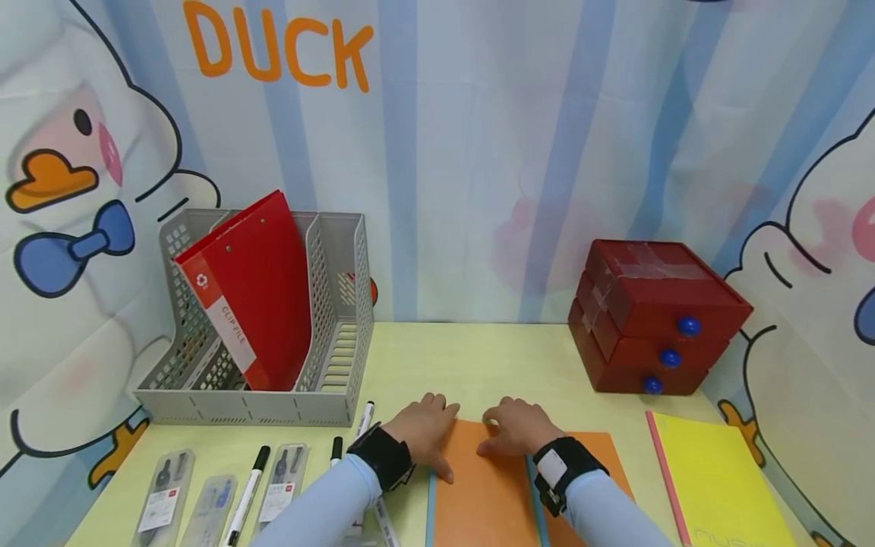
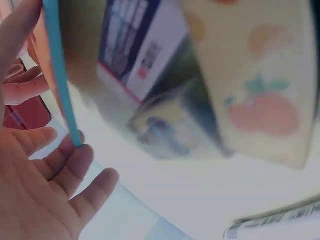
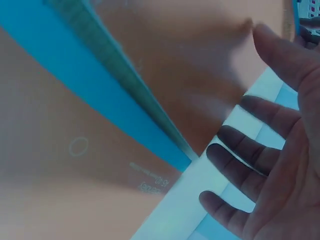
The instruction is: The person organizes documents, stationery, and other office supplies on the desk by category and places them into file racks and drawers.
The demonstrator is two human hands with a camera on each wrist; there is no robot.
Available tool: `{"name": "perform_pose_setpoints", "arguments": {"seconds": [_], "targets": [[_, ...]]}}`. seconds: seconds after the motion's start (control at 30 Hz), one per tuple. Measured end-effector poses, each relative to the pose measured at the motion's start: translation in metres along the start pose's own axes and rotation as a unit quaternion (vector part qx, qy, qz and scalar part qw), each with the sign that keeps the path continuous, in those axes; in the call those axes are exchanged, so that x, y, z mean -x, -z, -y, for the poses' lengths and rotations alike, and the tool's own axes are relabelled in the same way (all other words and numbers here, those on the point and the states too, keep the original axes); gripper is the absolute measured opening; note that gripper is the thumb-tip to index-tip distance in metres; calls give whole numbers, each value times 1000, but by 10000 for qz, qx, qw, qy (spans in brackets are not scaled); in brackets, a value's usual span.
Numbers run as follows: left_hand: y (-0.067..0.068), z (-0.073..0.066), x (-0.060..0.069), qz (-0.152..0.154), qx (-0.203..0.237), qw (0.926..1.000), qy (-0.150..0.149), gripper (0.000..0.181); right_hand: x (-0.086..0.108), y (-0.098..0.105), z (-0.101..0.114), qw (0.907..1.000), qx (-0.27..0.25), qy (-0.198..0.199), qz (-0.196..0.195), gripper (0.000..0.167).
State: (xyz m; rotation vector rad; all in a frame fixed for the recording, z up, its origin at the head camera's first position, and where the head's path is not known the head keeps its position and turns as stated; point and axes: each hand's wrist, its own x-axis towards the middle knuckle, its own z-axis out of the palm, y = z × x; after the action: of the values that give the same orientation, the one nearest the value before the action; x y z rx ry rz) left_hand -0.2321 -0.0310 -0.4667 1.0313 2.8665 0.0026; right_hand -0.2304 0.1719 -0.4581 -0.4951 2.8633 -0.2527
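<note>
On the tabletop (image 1: 472, 365) lay one blue-spined orange notebook (image 1: 481, 501), left hand (image 1: 425, 434) and right hand (image 1: 519, 429), apart and unclenched, seemingly steadying its far end.

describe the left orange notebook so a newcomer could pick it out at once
Start at the grey file rack on the pale table, come nearer and right to the left hand. That hand touches the left orange notebook. Its orange neighbour lies farther right; this one has the leftmost blue spine.
</note>
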Motion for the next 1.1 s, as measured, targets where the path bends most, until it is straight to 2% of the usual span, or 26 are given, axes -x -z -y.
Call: {"name": "perform_pose_setpoints", "arguments": {"seconds": [0.13,0.27,0.33,0.4,0.47,0.53,0.6,0.73,0.83,0.93,1.0,1.1], "targets": [[3,3,-3,-219,-225,9994,-144,112,-2,0,-2,9990,-374,133,-190,30],[7,4,-4,-339,-54,9993,-178,111,-4,4,-8,9910,-1275,121,-379,13],[9,6,-4,-403,312,9986,-159,109,-5,8,-12,9829,-1789,-4,-425,9],[9,8,-3,-397,876,9954,-47,111,-5,12,-15,9753,-2162,-125,-442,9],[10,10,-3,-325,1609,9864,116,116,-4,18,-16,9698,-2387,-204,-464,9],[11,13,-3,-232,2409,9697,343,122,-4,22,-18,9664,-2510,-210,-509,9],[12,16,-3,-184,3173,9463,600,124,-3,26,-19,9632,-2627,-184,-538,9],[16,21,-2,-192,4430,8914,936,116,-3,34,-20,9586,-2770,-65,-665,11],[21,22,0,-45,5122,8531,999,93,-4,40,-20,9552,-2848,-28,-802,12],[23,22,0,237,5540,8278,852,59,-5,46,-20,9519,-2910,-56,-962,13],[23,22,1,375,5699,8179,701,41,-5,49,-20,9507,-2913,-88,-1057,13],[23,24,1,383,5873,8067,528,33,-4,53,-21,9459,-3007,-193,-1202,16]]}}
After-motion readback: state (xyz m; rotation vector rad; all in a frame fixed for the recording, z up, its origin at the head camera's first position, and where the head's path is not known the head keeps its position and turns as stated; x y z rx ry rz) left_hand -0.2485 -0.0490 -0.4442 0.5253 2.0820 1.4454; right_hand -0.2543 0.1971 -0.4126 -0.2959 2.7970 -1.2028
